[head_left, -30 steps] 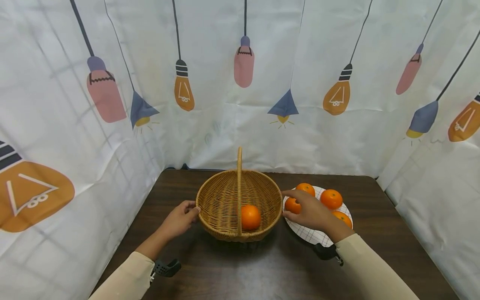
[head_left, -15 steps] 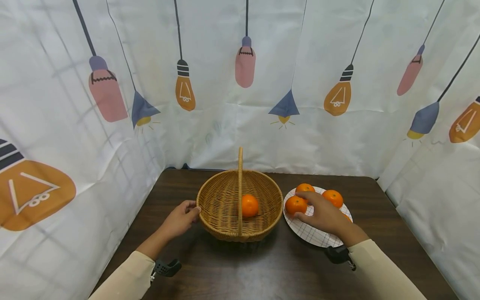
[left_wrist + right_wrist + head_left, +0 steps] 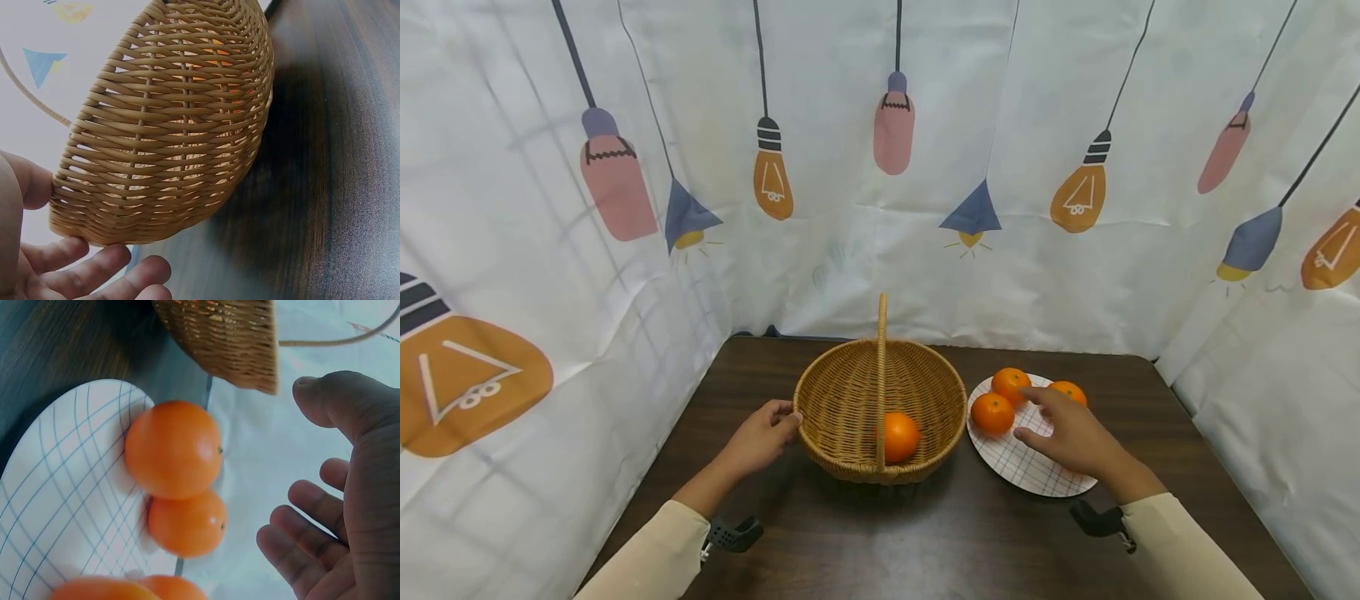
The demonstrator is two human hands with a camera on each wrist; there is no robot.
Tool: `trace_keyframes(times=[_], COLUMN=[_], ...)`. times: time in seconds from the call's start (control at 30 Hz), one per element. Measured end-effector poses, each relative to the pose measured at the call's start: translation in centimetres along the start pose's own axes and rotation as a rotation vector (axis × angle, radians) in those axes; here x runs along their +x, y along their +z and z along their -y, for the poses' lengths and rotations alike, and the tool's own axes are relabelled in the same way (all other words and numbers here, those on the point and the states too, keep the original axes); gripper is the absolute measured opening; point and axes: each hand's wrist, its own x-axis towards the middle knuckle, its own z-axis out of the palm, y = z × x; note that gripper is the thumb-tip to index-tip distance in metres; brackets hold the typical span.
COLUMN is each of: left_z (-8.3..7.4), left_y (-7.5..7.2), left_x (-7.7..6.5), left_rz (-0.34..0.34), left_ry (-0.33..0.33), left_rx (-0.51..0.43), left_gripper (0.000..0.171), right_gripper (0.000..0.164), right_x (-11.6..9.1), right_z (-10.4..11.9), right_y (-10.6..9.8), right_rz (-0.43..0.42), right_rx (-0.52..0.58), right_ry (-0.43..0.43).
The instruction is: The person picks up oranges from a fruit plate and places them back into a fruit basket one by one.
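Note:
My left hand (image 3: pixel 762 442) holds the rim of a round wicker basket (image 3: pixel 838 417) at its left side. In the left wrist view the thumb lies at the rim and the fingertips touch the woven wall (image 3: pixel 156 144). One orange (image 3: pixel 900 437) lies inside the basket, behind the tall handle (image 3: pixel 882 375). My right hand (image 3: pixel 1075 433) hovers over the white checked plate (image 3: pixel 1022 471), its fingers spread and holding nothing. Two oranges (image 3: pixel 992 414) sit on the plate's left part; another orange (image 3: pixel 1069 390) shows behind the hand. The right wrist view shows more fruit (image 3: pixel 103 589) at its bottom edge.
The dark wooden table (image 3: pixel 880 550) carries the basket in the middle and the plate to its right. A white curtain (image 3: pixel 820 283) printed with lamps stands behind and along both sides. A black strap (image 3: pixel 1101 518) sits on each wrist.
My right hand has moved right, from the basket's right rim to over the plate. The orange in the basket rolled back, then forward again. My left hand stays at the rim.

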Motion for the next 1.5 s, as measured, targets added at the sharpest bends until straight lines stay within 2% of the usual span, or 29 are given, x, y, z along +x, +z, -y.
trace_keyframes(times=[0.2, 0.47, 0.63, 0.97, 1.5], left_z=[0.2, 0.2, 0.3, 0.3, 0.3], left_y=[0.0, 0.1, 0.1, 0.0, 0.1], left_x=[0.1, 0.1, 0.2, 0.3, 0.0], left_rz=[-0.005, -0.008, -0.011, -0.007, -0.017], left_ry=[0.002, 0.003, -0.01, -0.015, 0.007], left_rx=[0.002, -0.006, -0.003, 0.001, -0.009], left_gripper=[0.052, 0.051, 0.051, 0.051, 0.05], right_gripper=[0.074, 0.082, 0.077, 0.077, 0.079], right_x=[-0.7, -1.9, -2.5, -4.0, -5.1], right_z=[-1.0, -2.0, -2.8, -4.1, -6.4], right_y=[-0.5, -1.1, -1.5, -2.1, -2.1], right_rz=[-0.019, 0.002, -0.004, -0.021, -0.045], right_rx=[-0.025, -0.012, -0.02, -0.005, -0.042], right_ry=[0.009, 0.11, 0.149, 0.139, 0.116])
